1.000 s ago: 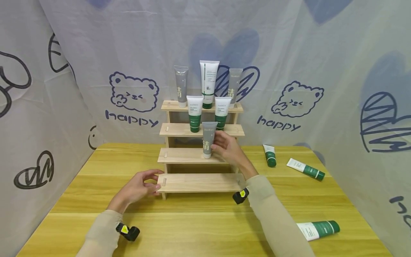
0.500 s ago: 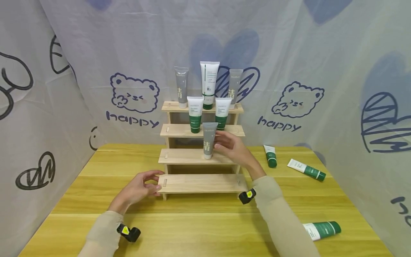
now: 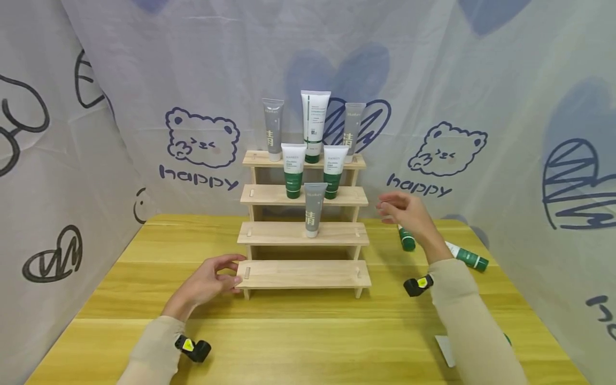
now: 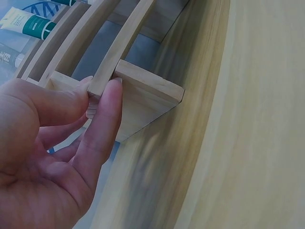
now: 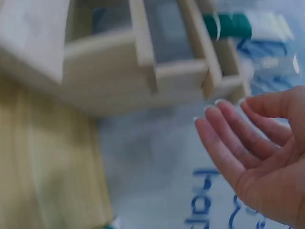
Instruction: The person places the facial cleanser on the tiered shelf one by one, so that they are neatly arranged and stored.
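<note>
Stand [image 3: 289, 235]: one.
Shelves [image 3: 303, 274]: four.
Grey tubes [image 3: 315, 207]: three; two on the top shelf [image 3: 255, 156], one on the third shelf [image 3: 269, 233].
Standing green-white tubes [image 3: 294, 163]: three; one up top, two on the second shelf [image 3: 262, 195].
Lying green-white tubes [image 3: 406, 240]: three, each partly hidden.
Left hand [image 3: 209, 279]: one.
Right hand [image 3: 411, 215]: one.
Wrist cameras [image 3: 194, 349]: two.
Bear drawings [image 3: 204, 138]: two.

Squeeze tube [image 3: 445, 350] front-right of wooden tiered shelf [image 3: 303, 274] mostly hidden behind right sleeve [image 3: 474, 315]; two green-capped tubes [image 3: 472, 260] right of shelf part-blocked by right hand [image 3: 409, 214]; right-wrist view kinda blurry.
</note>
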Demonstrator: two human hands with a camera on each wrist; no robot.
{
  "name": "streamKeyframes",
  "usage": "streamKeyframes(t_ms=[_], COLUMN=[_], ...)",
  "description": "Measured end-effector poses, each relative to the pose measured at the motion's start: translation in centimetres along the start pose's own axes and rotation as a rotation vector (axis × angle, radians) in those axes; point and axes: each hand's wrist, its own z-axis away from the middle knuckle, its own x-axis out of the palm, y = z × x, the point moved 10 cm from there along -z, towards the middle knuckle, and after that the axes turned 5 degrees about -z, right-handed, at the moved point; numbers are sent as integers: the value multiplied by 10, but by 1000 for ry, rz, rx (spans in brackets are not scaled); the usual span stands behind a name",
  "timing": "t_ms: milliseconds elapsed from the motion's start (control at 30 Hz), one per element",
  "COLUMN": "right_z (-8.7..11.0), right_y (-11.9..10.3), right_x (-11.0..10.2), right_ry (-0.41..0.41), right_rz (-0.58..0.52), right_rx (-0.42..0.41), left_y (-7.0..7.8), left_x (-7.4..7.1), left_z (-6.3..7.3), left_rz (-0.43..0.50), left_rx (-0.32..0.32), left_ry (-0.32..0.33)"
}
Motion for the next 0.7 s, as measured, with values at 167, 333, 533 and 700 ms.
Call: streamKeyframes(t_ms=[167, 333, 533, 700], right_z=[-1, -1, 3, 3], right_y=[39, 70, 97, 113], right_x=[-23, -40, -58, -65], right_ry=[50, 83, 159, 202], right_rz=[90, 110, 188, 223], right_rx=[186, 244, 271, 289], left_y=[-1, -2, 0, 1], left_x=[0, 0, 0, 0], left_z=[1, 1, 1, 1], left_rz=[-6, -13, -9, -1], left_rx=[-15, -25, -13, -11], left_ry=[4, 7, 5, 6])
